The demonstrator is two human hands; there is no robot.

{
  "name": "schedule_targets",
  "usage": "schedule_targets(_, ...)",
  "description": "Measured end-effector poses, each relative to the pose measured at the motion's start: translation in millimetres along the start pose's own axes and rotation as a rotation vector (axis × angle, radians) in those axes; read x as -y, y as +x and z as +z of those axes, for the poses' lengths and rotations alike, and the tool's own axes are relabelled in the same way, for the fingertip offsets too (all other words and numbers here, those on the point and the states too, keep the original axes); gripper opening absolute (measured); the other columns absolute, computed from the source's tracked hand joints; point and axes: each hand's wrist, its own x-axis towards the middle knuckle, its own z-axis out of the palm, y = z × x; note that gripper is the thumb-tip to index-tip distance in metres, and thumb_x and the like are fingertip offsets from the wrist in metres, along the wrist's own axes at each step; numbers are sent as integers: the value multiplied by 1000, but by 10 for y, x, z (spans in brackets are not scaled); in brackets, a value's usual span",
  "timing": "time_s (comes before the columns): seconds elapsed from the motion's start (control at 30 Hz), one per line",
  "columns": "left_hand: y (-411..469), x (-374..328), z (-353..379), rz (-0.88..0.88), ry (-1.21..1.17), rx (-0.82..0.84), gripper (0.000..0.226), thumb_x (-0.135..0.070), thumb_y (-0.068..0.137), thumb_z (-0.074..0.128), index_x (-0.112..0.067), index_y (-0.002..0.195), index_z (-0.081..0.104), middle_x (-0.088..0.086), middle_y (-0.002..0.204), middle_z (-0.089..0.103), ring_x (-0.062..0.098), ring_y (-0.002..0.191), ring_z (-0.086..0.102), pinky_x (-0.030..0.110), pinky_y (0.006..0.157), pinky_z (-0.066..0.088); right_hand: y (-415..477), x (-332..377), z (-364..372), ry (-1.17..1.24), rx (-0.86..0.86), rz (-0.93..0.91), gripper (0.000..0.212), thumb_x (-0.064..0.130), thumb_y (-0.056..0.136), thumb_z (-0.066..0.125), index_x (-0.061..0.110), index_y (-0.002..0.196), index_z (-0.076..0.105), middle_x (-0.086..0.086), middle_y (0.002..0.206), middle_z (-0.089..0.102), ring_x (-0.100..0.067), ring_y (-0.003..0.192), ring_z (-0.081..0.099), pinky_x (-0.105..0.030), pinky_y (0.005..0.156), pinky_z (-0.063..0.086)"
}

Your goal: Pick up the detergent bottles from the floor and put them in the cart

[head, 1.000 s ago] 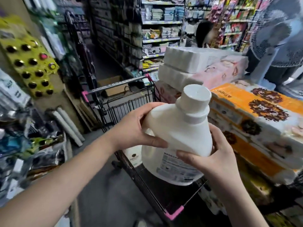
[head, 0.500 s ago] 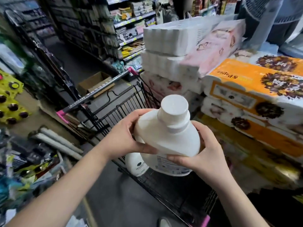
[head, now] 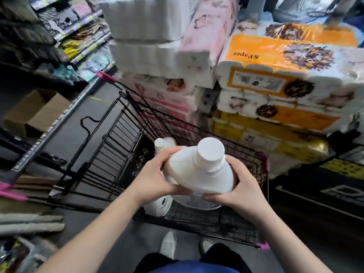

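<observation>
Left hand [head: 155,180] and right hand [head: 240,192] are wrapped round the detergent bottle [head: 199,174], held upright at frame centre, directly over the cart [head: 110,152] basket; another bottle [head: 159,205] is seen below-left, inside.

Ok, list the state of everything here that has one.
Held detergent bottle: capped, held by both hands over the cart.
Left hand: grips the bottle's left side.
Right hand: grips its right side.
Second detergent bottle: capped, in the cart.
Cardboard box: flaps open.
</observation>
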Motion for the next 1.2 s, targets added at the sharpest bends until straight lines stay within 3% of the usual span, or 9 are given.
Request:
schedule_targets(0.1,67,228,-54,-2,6,50,98,-16,50,107,-66,120,60,-32,126,67,-10,120,60,9,100,44,9,-86,160,-56,-21,36,93,26,49,107,63,114,53,52,119,53,23,114,51,3,86,38)
schedule_targets(0.23,115,451,-76,-35,80,146,103,-29,49,106,-61,133,57,-33,129,67,-12,123,58,15,105,44,-10,-261,339,-83,-14,109,96,32,48,107,76,111,49,51,121,53,22,116,51,2,85,40)
schedule_targets(0.43,129,898,106,-129,115,247,102,-18,55,104,-51,139,57,-48,124,58,-23,117,53,6,99,43,-108,-733,647,-18,15,260,93,32,48,106,59,119,52,34,125,61,21,116,53,-3,84,43)
schedule_targets(0.63,112,1449,363,-211,80,262,97,-37,50,104,-56,133,57,-32,131,64,-10,125,58,21,110,46,-107,-1175,935,-19,67,373,91,52,42,98,57,121,53,40,123,60,21,116,53,-2,85,43)
schedule_targets(0.83,249,1920,472,-282,133,278,96,-45,48,100,-63,129,53,-33,128,65,-5,124,61,33,111,50,87,-1578,1144,-88,151,394,79,31,53,104,52,112,55,37,112,62,23,109,54,-2,80,45)
schedule_targets(0.97,363,2156,567,-297,190,320,92,-47,53,100,-68,126,48,-45,124,59,-20,119,54,11,100,43,210,-1848,1302,-150,183,418,78,45,50,103,45,115,61,26,114,66,12,106,62,-12,79,50)
schedule_targets(1.0,404,2206,584,-294,222,342,93,-48,55,100,-65,129,47,-44,125,57,-19,120,53,10,99,41,239,-1917,1340,-158,188,418,74,46,49,103,41,112,63,23,110,69,7,101,65,-15,77,53)
schedule_targets(1.1,499,2352,650,-253,300,393,97,-35,62,99,-45,144,48,-29,130,53,1,125,52,27,107,41,298,-2091,1424,-173,202,422,60,39,52,103,30,99,68,12,96,73,-5,88,70,-25,67,55)
schedule_targets(1.2,527,2463,688,-242,340,411,100,-25,63,96,-37,148,45,-11,138,55,13,130,49,31,109,40,327,-2208,1487,-215,229,412,57,37,51,98,29,98,66,10,95,73,-8,84,70,-31,65,57)
